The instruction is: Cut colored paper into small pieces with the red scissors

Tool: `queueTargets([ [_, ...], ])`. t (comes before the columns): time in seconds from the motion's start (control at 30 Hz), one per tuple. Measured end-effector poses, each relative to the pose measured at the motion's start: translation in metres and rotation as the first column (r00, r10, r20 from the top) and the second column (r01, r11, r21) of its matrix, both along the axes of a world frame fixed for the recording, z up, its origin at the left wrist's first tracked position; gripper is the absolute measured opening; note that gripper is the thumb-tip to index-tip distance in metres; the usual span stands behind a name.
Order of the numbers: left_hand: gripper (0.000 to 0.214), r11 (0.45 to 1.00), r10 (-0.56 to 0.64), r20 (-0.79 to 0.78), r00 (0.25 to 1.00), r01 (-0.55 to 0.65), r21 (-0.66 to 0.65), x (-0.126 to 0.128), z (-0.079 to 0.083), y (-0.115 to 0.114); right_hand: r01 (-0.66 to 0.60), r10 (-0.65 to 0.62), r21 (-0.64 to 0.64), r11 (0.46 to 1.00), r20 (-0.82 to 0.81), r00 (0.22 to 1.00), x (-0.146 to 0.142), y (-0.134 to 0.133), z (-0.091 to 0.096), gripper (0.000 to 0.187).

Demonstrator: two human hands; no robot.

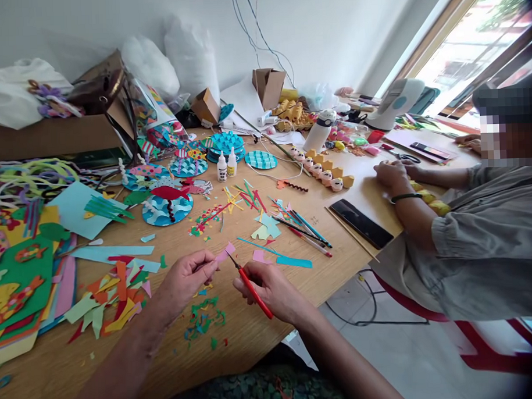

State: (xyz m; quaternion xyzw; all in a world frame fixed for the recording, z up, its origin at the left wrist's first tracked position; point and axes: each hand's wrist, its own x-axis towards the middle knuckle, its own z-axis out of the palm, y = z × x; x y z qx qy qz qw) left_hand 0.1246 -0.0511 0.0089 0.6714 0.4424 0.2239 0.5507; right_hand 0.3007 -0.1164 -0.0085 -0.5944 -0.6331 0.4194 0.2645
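Between its thumb and fingers my left hand (pixel 194 273) pinches a small strip of pink paper (pixel 225 251). My right hand (pixel 269 286) grips red-handled scissors (pixel 255 294), whose dark blade tips point at the strip's right edge. Whether the blades touch the paper I cannot tell. Below my hands, tiny green and blue paper clippings (pixel 205 321) lie scattered on the wooden table (pixel 167 360). Just behind my right hand are another pink piece (pixel 261 256) and a blue paper strip (pixel 294 262).
Paper offcuts (pixel 114 292) and coloured sheets (pixel 20 289) cover the left side. Blue paper discs (pixel 167 210) and glue bottles (pixel 222 167) stand farther back. Pens (pixel 308 230), a phone (pixel 361 223) and a wooden stick (pixel 352 234) lie right. A co-worker (pixel 480 215) sits at the right edge.
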Motion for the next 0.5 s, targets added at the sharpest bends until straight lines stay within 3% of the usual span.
queueTargets([
  [0.2,0.022,1.0,-0.002,-0.042,0.999,0.002,-0.017,0.0034,-0.0052,-0.0012,0.016,-0.016,0.004,1.0,-0.023,1.0,0.001,-0.0007,-0.003,0.04],
  [0.4,0.021,0.998,0.019,-0.023,1.0,-0.021,-0.064,0.0042,-0.0091,-0.0024,0.034,-0.042,-0.071,0.997,-0.11,0.993,0.0037,-0.0026,-0.009,0.039],
  [0.5,0.022,0.995,0.063,-0.007,0.998,-0.063,-0.08,0.0025,-0.0108,-0.0025,0.041,-0.044,-0.061,0.997,-0.062,0.997,0.0053,-0.0043,-0.0093,0.039],
])
